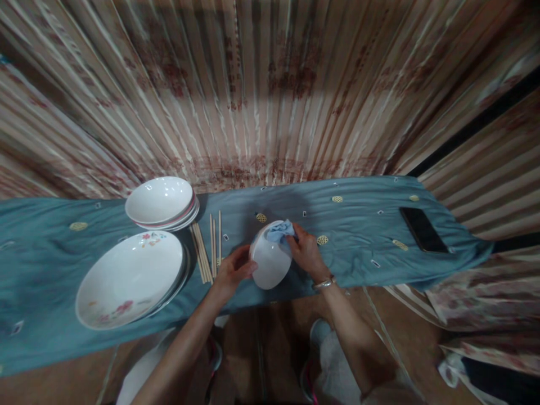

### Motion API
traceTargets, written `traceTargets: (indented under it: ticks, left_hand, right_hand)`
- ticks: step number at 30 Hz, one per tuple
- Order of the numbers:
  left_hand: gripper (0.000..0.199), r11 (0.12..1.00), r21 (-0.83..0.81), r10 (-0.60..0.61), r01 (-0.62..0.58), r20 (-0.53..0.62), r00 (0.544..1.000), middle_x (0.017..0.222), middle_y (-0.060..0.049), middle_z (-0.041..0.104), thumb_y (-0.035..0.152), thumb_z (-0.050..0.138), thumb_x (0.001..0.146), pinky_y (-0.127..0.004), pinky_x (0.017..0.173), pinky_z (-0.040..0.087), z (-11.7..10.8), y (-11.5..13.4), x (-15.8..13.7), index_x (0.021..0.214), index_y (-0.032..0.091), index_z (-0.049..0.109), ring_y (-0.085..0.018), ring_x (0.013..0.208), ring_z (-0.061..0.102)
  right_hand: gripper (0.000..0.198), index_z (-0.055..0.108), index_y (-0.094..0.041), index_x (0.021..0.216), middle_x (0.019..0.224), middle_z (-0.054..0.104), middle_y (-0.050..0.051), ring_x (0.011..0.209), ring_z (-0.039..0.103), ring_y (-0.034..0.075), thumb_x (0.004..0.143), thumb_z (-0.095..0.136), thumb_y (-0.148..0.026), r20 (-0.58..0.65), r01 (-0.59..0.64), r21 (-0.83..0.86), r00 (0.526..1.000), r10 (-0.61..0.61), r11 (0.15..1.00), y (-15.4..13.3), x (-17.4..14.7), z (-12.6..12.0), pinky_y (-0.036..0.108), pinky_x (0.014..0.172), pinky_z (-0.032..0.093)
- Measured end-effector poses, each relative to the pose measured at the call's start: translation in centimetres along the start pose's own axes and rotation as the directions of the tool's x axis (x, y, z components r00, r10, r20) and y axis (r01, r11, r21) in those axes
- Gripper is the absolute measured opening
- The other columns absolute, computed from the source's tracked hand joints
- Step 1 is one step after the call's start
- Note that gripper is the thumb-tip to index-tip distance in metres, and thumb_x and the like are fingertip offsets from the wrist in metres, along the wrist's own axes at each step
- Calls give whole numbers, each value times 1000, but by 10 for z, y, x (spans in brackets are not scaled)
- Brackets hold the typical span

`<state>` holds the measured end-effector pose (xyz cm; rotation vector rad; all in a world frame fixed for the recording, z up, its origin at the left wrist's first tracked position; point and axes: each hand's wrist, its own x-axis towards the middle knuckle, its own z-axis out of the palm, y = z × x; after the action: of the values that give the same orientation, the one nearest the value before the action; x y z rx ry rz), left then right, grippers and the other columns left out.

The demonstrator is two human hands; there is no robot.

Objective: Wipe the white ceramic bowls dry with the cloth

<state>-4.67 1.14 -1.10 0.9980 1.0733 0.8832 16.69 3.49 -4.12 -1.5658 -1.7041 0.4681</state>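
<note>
Looks mid-wipe tbh: left hand (230, 273) grips the white bowl (272, 267) over the counter (358, 261), right hand (307, 250) pinches a blue cloth (279, 231) against it, can't tell if the stacked bowls (160, 199) are done.

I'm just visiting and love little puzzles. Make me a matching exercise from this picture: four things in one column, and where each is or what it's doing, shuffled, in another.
Things:
1. Left hand
2. Right hand
3. Black phone
4. Chopsticks

Places and states:
A. Lying toward the right end of the blue-green tablecloth
B. Pressing a light blue cloth against a bowl
C. Lying between the stacked dishes and the held bowl
D. Holding the bowl's side, without a cloth

Right pairs: 1-D, 2-B, 3-A, 4-C
</note>
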Motion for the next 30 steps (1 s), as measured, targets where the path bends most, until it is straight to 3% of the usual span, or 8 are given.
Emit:
traceTargets:
  ticks: [6, 11, 15, 24, 30]
  left_hand:
    - [53, 999, 43, 27, -24, -53, 998, 98, -13, 74, 44, 81, 54, -36, 77, 52, 2, 0, 0, 95, 13, 72, -30, 95, 66]
    - [55, 999, 7, 39, -39, -94, 995, 102, -13, 74, 42, 84, 50, -38, 87, 50, 3, -5, 2, 95, 12, 73, -31, 100, 66]
    - [59, 996, -47, 76, -81, -109, 991, 108, -14, 73, 42, 83, 52, -36, 86, 50, 2, -7, 3, 101, 12, 72, -31, 105, 64]
    - [63, 986, -124, 82, -112, -228, 970, 107, -12, 73, 36, 87, 48, -34, 85, 50, 0, -5, 4, 103, 13, 69, -27, 102, 65]
    - [66, 977, -155, 107, -145, -228, 968, 109, -12, 72, 37, 87, 46, -34, 85, 50, -1, -6, 5, 105, 14, 68, -27, 104, 64]
  right_hand:
    - [35, 60, -15, 119, 106, 72, 13, 98, 67, 24, 89, 43, -24, -2, 24, -24, 1000, -24, 999, 1, 0, 3, 33, 87, 49]
    - [31, 62, -15, 109, 91, 72, 11, 81, 67, 22, 90, 42, -28, 8, -33, -21, 999, 33, 999, 2, 0, 2, 29, 74, 48]
    - [29, 64, -17, 96, 74, 69, 6, 65, 61, 18, 92, 42, -34, 19, -85, 14, 996, 84, 996, 2, 0, 5, 25, 63, 43]
    - [31, 60, -19, 72, 56, 54, -1, 55, 50, 15, 88, 44, -41, 74, -205, 142, 978, 196, 968, -3, -7, 19, 24, 55, 34]
    - [34, 56, -19, 62, 54, 50, -3, 55, 47, 13, 82, 50, -45, 101, -293, 244, 956, 276, 925, -5, -11, 26, 23, 53, 33]
